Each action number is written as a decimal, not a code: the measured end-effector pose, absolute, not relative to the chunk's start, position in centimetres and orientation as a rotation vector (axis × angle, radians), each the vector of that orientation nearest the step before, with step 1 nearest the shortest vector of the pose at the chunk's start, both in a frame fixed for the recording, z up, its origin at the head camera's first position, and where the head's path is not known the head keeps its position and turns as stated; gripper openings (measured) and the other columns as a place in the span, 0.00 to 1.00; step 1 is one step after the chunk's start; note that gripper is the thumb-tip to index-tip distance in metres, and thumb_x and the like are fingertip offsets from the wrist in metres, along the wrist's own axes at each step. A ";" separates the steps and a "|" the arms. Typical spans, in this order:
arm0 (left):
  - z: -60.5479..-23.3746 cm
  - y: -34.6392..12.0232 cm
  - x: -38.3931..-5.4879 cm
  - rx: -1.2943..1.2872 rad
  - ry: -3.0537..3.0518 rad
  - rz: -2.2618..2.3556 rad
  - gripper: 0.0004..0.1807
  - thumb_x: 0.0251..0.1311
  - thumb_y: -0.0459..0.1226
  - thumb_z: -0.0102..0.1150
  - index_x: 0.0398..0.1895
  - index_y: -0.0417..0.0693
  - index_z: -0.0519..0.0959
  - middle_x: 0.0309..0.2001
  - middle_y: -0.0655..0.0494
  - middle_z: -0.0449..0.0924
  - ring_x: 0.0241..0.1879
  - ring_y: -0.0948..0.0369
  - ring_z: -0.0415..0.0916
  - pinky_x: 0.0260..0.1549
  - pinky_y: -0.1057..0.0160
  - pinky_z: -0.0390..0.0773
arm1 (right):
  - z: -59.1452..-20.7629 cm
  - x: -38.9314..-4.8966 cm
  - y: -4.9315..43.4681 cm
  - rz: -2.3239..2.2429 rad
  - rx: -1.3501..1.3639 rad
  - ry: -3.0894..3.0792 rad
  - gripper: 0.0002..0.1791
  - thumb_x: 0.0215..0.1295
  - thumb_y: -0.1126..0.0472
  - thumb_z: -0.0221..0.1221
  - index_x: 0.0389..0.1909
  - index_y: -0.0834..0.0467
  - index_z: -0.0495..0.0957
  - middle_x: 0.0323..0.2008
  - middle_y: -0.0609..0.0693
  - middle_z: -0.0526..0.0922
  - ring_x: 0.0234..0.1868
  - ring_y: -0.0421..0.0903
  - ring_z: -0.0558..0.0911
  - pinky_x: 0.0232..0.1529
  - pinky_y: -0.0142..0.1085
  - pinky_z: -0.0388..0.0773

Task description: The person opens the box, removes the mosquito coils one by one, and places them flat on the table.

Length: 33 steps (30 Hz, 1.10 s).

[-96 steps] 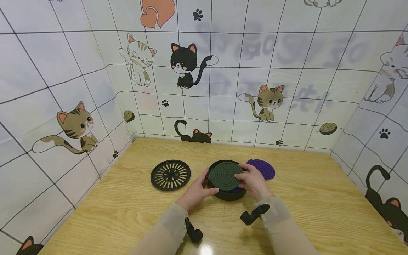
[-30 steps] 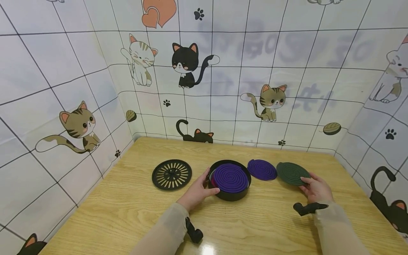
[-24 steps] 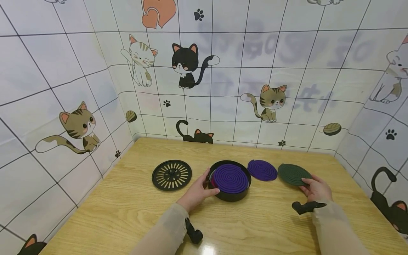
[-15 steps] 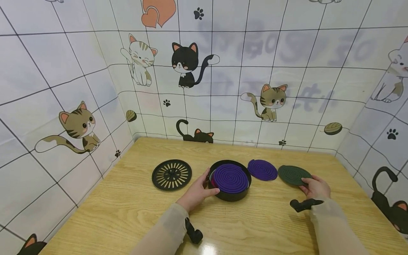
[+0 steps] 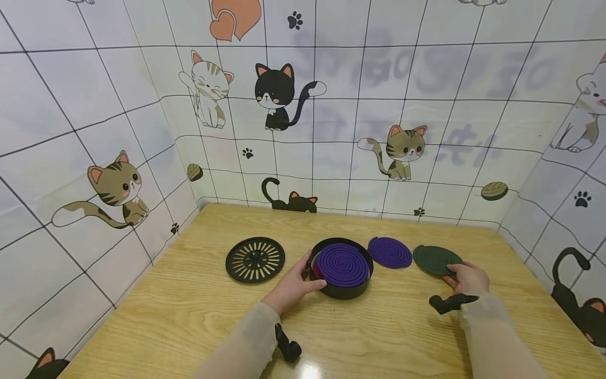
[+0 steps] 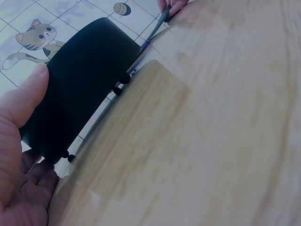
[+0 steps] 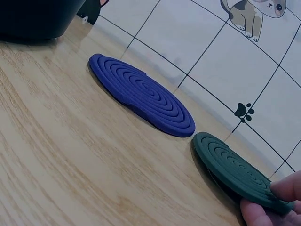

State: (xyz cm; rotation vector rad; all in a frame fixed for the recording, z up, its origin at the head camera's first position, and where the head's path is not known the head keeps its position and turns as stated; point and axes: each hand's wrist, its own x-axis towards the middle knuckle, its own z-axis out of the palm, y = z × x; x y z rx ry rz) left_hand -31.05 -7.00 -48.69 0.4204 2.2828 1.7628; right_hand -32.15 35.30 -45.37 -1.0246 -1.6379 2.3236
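A black round mosquito coil tin (image 5: 341, 292) stands at mid-table with a purple coil (image 5: 342, 265) inside. My left hand (image 5: 293, 287) grips the tin's left side; the left wrist view shows the thumb on its wall (image 6: 87, 80) and fingers at its bottom edge. My right hand (image 5: 471, 277) pinches the near right edge of a green mosquito coil (image 5: 433, 259), thumb on top and fingers under. In the right wrist view this green coil (image 7: 235, 169) tilts, its pinched side raised off the table. Left of it lies another purple coil (image 5: 390, 252), flat on the wood.
A black slotted lid (image 5: 256, 257) lies on the table left of the tin. The light wooden table (image 5: 369, 337) runs back to a wall sheet (image 5: 331, 158) printed with cats. In the left wrist view, small round feet (image 6: 124, 78) show under the tin.
My right hand has carried the green coil from over the tin rightward and lowered it beside the loose purple coil. The tin's purple coil came into view. My left hand has stayed.
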 end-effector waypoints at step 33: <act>-48.5 -6.9 -30.7 0.431 2.249 1.790 0.55 0.52 0.51 0.70 0.78 0.60 0.44 0.75 0.51 0.46 0.72 0.48 0.49 0.68 0.50 0.54 | -44.5 -30.1 33.2 2.138 -0.996 -1.872 0.42 0.71 0.59 0.50 0.77 0.53 0.35 0.76 0.51 0.39 0.59 0.42 0.67 0.64 0.34 0.64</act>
